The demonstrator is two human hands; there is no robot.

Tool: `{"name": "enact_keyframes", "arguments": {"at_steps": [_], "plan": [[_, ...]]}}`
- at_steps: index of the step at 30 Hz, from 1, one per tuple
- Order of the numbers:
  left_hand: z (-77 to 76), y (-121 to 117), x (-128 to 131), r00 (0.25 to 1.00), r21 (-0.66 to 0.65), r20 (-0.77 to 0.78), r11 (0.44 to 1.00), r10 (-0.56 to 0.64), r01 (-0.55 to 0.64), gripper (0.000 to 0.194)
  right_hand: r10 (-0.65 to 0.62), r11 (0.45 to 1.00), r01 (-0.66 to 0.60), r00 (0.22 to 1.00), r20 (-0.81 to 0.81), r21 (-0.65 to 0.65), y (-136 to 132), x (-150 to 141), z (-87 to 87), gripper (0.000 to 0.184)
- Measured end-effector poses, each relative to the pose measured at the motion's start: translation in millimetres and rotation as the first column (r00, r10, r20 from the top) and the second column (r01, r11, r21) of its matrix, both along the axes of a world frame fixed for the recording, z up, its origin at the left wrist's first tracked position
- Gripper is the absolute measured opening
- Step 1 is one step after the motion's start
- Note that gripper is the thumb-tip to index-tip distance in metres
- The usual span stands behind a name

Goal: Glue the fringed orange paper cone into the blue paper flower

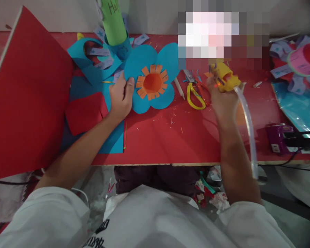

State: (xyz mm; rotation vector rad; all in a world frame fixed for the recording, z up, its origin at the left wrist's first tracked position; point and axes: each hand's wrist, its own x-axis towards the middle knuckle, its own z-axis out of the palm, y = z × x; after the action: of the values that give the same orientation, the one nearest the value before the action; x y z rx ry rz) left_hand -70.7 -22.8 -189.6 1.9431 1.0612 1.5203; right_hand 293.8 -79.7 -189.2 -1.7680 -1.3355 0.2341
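My left hand (122, 94) pinches the edge of a blue paper flower (141, 57), holding it above the red table. At the flower's middle is an orange paper cup (152, 83) with a fringed rim spread outward like petals. My right hand (223, 100) is closed around a yellow glue gun (224, 76), and a clear glue stick (248, 124) trails from its back end toward me. Between the hands lie scissors (195, 98) with one yellow and one orange handle, beside a white pencil-like stick (179, 88).
A red board (33, 93) stands at the left near a folded red paper piece (86, 113) and blue sheets (111, 137). Behind is a green paper tube (115, 24). A purple power socket block (277, 137) with cables and a pink fringed paper piece (302, 60) are at right.
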Motion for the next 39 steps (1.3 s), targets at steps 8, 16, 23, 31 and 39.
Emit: {"name": "enact_keyframes", "arguments": {"at_steps": [8, 16, 23, 31, 39], "plan": [[-12.5, 6.7, 0.1, 0.999, 0.097, -0.018, 0.994, 0.047, -0.045, 0.059, -0.083, 0.960, 0.172, 0.928, 0.363, -0.219, -3.1, 33.5, 11.5, 0.028], [-6.2, 5.0, 4.4, 1.000, 0.160, -0.007, 0.987, 0.019, -0.017, 0.061, -0.384, 0.841, 0.499, 0.822, 0.421, -0.208, -0.4, 108.2, -8.8, 0.055], [-2.0, -9.3, 1.8, 0.992, 0.072, 0.040, 0.990, -0.121, 0.118, 0.072, -0.480, 0.781, 0.606, 0.736, 0.478, -0.148, -6.2, 116.9, -20.7, 0.070], [-3.9, 4.6, 2.3, 0.991, -0.103, 0.115, 0.992, -0.065, 0.077, 0.062, -0.471, 0.881, 0.444, 0.805, 0.359, 0.162, -13.1, 87.0, 1.7, 0.026], [-20.6, 25.1, -1.4, 0.946, -0.449, 0.139, 0.832, -0.294, 0.325, 0.081, 0.286, 0.924, -0.243, 0.952, -0.111, 0.294, 7.1, -1.1, 19.7, 0.013]]}}
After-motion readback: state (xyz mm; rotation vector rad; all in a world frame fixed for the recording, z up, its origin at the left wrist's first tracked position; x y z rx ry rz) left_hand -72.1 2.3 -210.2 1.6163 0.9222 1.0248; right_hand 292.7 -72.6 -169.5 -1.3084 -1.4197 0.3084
